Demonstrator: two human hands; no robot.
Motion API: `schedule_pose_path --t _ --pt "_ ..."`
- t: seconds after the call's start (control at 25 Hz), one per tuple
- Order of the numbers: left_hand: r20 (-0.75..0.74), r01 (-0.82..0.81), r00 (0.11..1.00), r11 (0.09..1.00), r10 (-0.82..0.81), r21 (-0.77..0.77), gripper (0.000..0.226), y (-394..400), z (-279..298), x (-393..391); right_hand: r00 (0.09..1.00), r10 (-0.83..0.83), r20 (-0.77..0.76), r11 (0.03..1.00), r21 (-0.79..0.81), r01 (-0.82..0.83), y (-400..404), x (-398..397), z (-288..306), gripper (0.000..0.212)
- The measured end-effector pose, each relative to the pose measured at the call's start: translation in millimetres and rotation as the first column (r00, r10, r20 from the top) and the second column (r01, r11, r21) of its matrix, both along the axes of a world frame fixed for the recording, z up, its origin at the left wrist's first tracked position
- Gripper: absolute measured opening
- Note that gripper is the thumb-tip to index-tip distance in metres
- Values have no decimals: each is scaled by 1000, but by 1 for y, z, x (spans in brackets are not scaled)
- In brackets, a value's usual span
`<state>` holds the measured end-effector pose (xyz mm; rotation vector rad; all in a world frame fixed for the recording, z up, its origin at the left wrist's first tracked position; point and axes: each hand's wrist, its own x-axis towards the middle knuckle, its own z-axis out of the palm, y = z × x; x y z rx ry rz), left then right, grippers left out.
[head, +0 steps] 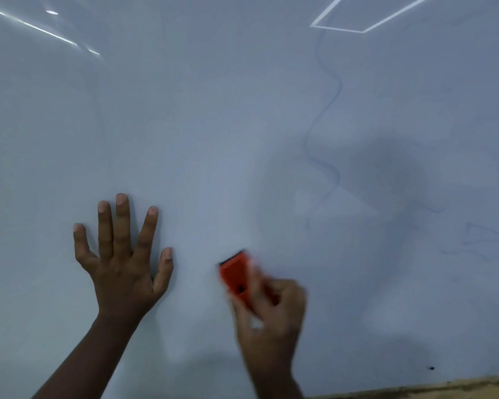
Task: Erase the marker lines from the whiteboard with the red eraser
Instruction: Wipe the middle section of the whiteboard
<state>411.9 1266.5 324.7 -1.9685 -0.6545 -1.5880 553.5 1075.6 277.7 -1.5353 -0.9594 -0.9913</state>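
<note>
Partly blurred: right hand [270, 315], red eraser [236, 279]

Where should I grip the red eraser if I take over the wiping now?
Grip the red eraser across its two long sides at the lower end, coming from below right, as the right hand does. Its long body tilts up-left against the whiteboard, so that hold probably keeps the upper end free. The left hand rests flat, fingers spread.
</note>
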Motion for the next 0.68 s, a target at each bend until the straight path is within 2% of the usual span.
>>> schedule_pose_path --t 0.04,0.12,0.24,0.32,0.48,0.6,0.68 --pt "-1 0 1000 1000 0 2 69 0 1 0 997 15 76 997 -78 -9 8 -16 -11 52" --pt "-7 -1 1000 1000 1 -1 69 2 0 1 990 46 135 981 -193 -19 15 -30 -25 57" --pt "-8 -3 1000 1000 3 8 69 2 1 -2 983 107 147 969 -237 -70 7 -22 -10 57" --pt "-2 -7 1000 1000 7 17 69 2 0 -2 993 85 86 986 -149 -72 -7 0 16 56" --pt "2 6 1000 1000 -6 6 67 -1 3 -2 984 52 -169 991 129 -30 -51 65 58 53" --pt "37 63 997 997 -62 -43 62 -11 7 -5 933 66 -355 943 327 58 -87 110 71 43" --pt "82 105 992 993 -101 -48 58 -18 16 -8 878 110 -467 916 391 93 -103 132 84 36"
